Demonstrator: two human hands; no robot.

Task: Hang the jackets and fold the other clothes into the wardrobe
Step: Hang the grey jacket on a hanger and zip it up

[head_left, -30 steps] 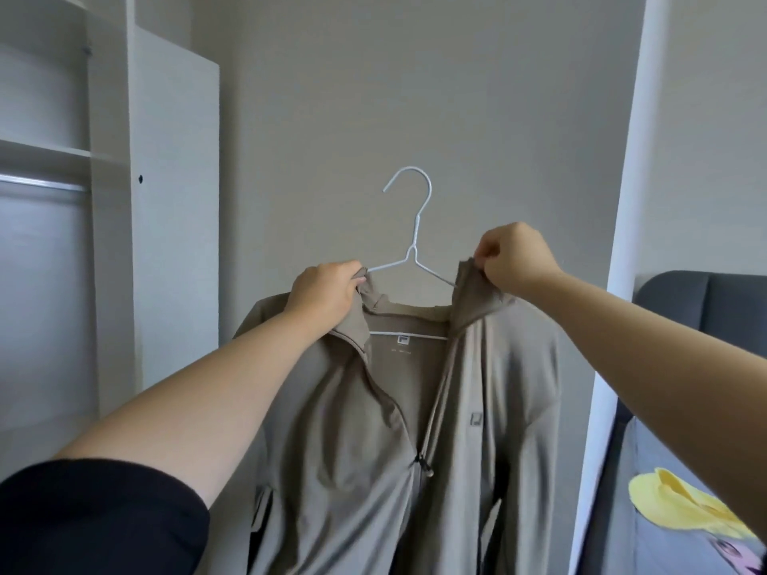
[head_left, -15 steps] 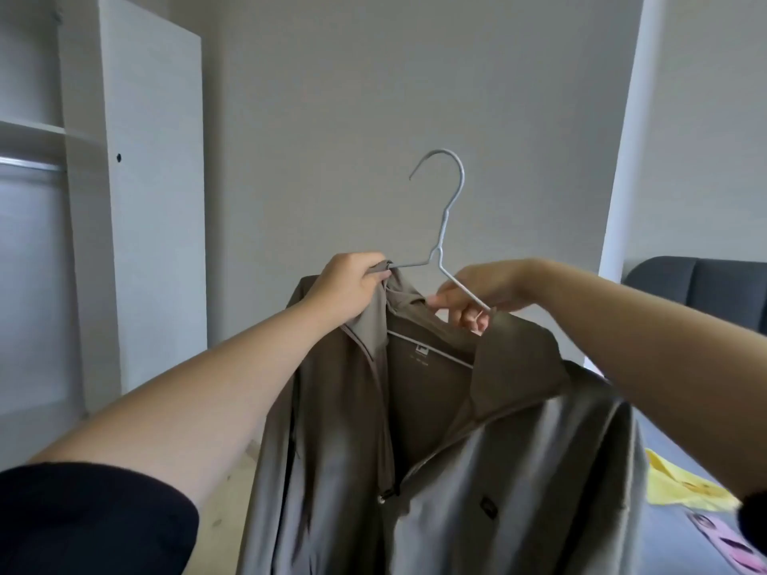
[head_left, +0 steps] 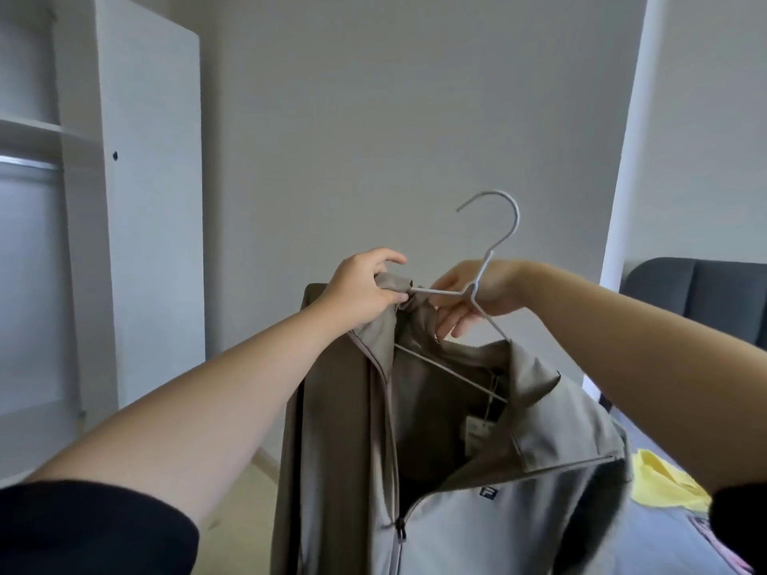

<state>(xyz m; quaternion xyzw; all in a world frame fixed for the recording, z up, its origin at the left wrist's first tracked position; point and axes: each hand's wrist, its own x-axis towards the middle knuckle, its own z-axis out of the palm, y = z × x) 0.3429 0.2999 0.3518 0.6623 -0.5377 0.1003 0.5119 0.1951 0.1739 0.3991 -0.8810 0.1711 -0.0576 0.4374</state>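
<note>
So my left hand (head_left: 360, 293) had its fingers curled tight around a bunch of collar fabric on the taupe zip-front jacket (head_left: 448, 458), right where the left end of the thin white wire hanger (head_left: 477, 284) poked out of the cloth. Thumb was up top, sticking out toward the right. My right hand (head_left: 473, 293) was just beside it, sitting behind the hanger's neck with the fingers bent downward around the wire at the junction, fingertips hanging near the inside of the collar. Couldn't really tell how firm that grip was, since the wire crossed in front of the hand.

The hanger itself was tilted, hook leaning up and to the right, open end pointing left. Its bottom bar ran at a slant through the open neck of the jacket. The jacket was held up in the air in front of me, half unzipped, left side hanging straight down and the right side bunched out toward me, with a small dark logo patch (head_left: 488, 493) on the chest and a paper tag (head_left: 477, 429) inside the neck.

Off to the left stood the white wardrobe (head_left: 145, 201), open, with a shelf and a metal hanging rail (head_left: 29, 163) under it, well apart from the jacket. On the right, a dark grey padded headboard (head_left: 701, 300), and lower down a yellow garment (head_left: 664, 479) lying on the bed.
</note>
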